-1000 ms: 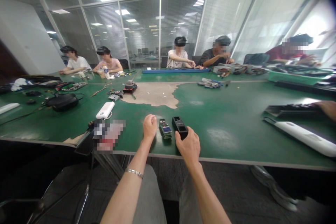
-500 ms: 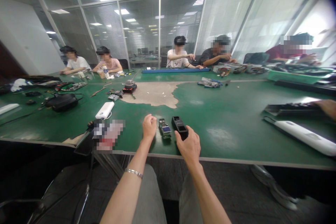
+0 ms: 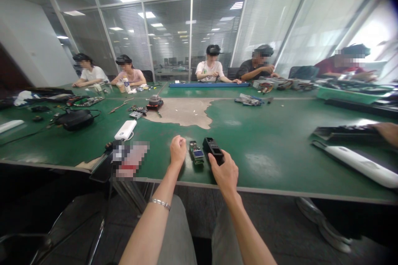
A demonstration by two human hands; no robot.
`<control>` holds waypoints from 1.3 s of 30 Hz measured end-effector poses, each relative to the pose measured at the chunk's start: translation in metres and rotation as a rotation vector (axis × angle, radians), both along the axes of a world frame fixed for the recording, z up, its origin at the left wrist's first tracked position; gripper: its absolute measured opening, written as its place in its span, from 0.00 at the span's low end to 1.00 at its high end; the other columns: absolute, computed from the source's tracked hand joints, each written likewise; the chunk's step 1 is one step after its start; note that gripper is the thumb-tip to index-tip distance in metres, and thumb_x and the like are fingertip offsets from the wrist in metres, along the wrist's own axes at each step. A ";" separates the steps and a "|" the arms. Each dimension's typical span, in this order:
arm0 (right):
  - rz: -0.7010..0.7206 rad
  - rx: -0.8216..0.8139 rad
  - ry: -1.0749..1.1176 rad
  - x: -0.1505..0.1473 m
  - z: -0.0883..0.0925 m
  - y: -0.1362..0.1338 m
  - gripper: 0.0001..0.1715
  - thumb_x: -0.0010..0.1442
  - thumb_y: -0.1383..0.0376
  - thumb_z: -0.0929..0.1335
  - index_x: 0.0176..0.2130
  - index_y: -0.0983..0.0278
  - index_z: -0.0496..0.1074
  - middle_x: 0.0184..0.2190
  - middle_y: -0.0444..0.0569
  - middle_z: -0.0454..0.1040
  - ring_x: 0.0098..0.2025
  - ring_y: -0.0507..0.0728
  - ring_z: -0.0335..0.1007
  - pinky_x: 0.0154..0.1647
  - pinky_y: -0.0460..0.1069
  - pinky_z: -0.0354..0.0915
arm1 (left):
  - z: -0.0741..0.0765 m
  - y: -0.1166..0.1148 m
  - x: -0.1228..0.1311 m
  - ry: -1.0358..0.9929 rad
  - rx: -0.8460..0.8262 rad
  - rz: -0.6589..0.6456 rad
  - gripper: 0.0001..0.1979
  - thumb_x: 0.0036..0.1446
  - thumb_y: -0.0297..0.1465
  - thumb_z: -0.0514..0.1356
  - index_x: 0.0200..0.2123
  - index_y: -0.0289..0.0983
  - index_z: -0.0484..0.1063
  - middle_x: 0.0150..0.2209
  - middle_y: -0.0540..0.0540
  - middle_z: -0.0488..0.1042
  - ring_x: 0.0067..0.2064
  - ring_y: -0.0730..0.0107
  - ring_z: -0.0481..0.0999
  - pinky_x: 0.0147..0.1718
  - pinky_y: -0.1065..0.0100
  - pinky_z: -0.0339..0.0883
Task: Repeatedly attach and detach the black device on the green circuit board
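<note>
Where the right hand point(image 3: 226, 169) closes: on the near end of a black housing point(image 3: 212, 145), thumb along its left side, the other fingers wrapped round the right and mostly hidden.
Left hand point(image 3: 178, 150): fingers loosely curled, just left of a circuit board point(image 3: 196, 152) (whether they pinch anything small, I cannot tell).
Board and housing: side by side but apart, between the hands; the step in hand looks like steadying the housing, and a next move would call for that firm hold, with the board touched only by its edges.
Green table point(image 3: 264, 140): under the board; a white power bank point(image 3: 125, 130) lies farther left.
</note>
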State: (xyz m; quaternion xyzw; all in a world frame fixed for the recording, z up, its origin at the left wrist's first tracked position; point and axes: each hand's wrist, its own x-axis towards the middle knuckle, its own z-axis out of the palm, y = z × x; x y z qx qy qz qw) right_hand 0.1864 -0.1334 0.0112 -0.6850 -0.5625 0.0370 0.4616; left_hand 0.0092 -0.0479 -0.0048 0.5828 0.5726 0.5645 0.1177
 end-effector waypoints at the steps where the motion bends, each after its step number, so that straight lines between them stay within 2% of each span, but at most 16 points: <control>1: 0.012 0.011 0.026 -0.002 0.003 0.000 0.29 0.56 0.47 0.64 0.49 0.64 0.69 0.40 0.53 0.75 0.42 0.61 0.69 0.43 0.52 0.60 | 0.000 0.000 0.000 0.003 0.002 0.000 0.10 0.59 0.33 0.53 0.34 0.36 0.73 0.45 0.39 0.73 0.48 0.63 0.73 0.48 0.63 0.68; 7: 0.064 0.061 0.025 -0.029 0.023 -0.003 0.31 0.56 0.47 0.64 0.50 0.65 0.69 0.39 0.54 0.75 0.41 0.60 0.69 0.43 0.52 0.60 | 0.006 -0.005 -0.002 0.006 -0.011 0.041 0.13 0.62 0.36 0.49 0.38 0.37 0.72 0.39 0.43 0.75 0.42 0.65 0.73 0.45 0.63 0.67; 15: 0.052 0.073 -0.071 -0.054 0.040 -0.005 0.28 0.57 0.48 0.64 0.49 0.64 0.68 0.39 0.53 0.75 0.42 0.61 0.68 0.44 0.52 0.58 | 0.011 -0.006 -0.002 -0.039 -0.022 0.029 0.17 0.64 0.37 0.46 0.41 0.38 0.72 0.43 0.42 0.75 0.46 0.65 0.73 0.48 0.63 0.65; 22: 0.025 0.014 -0.166 -0.076 0.043 -0.017 0.24 0.58 0.50 0.65 0.47 0.63 0.68 0.36 0.53 0.75 0.40 0.62 0.68 0.41 0.53 0.54 | 0.010 -0.005 -0.003 -0.125 -0.062 0.026 0.20 0.65 0.40 0.43 0.43 0.37 0.71 0.40 0.42 0.76 0.40 0.66 0.75 0.46 0.63 0.67; 27: -0.014 0.023 -0.190 -0.083 0.044 -0.018 0.24 0.57 0.51 0.65 0.47 0.64 0.67 0.37 0.54 0.74 0.41 0.63 0.66 0.43 0.54 0.53 | 0.009 -0.004 -0.003 -0.136 -0.055 -0.010 0.22 0.65 0.42 0.43 0.42 0.37 0.72 0.41 0.41 0.77 0.42 0.65 0.76 0.46 0.63 0.67; 29: -0.023 0.025 -0.199 -0.085 0.045 -0.017 0.25 0.57 0.51 0.65 0.47 0.65 0.66 0.37 0.56 0.74 0.42 0.64 0.66 0.44 0.55 0.52 | 0.011 -0.006 -0.003 -0.165 -0.058 -0.059 0.23 0.65 0.43 0.43 0.41 0.37 0.73 0.42 0.41 0.77 0.44 0.65 0.76 0.46 0.63 0.67; 33: -0.053 0.007 -0.225 -0.089 0.048 -0.018 0.26 0.57 0.51 0.65 0.48 0.66 0.65 0.38 0.56 0.74 0.43 0.64 0.64 0.45 0.55 0.52 | 0.018 -0.012 -0.001 -0.235 -0.103 -0.239 0.26 0.65 0.45 0.41 0.43 0.38 0.75 0.43 0.43 0.78 0.45 0.65 0.76 0.45 0.65 0.68; 35: -0.063 -0.015 -0.238 -0.090 0.047 -0.021 0.27 0.57 0.51 0.65 0.49 0.66 0.64 0.40 0.56 0.73 0.44 0.64 0.64 0.45 0.54 0.52 | 0.021 -0.015 0.000 -0.217 -0.115 -0.257 0.25 0.64 0.45 0.43 0.42 0.38 0.75 0.40 0.44 0.79 0.43 0.66 0.77 0.43 0.67 0.68; 39: -0.046 -0.054 -0.257 -0.090 0.037 -0.028 0.26 0.58 0.53 0.64 0.50 0.66 0.65 0.42 0.57 0.72 0.46 0.64 0.62 0.44 0.53 0.53 | 0.020 -0.014 -0.001 -0.133 -0.113 -0.192 0.19 0.60 0.44 0.53 0.38 0.36 0.76 0.36 0.45 0.79 0.38 0.68 0.76 0.41 0.68 0.68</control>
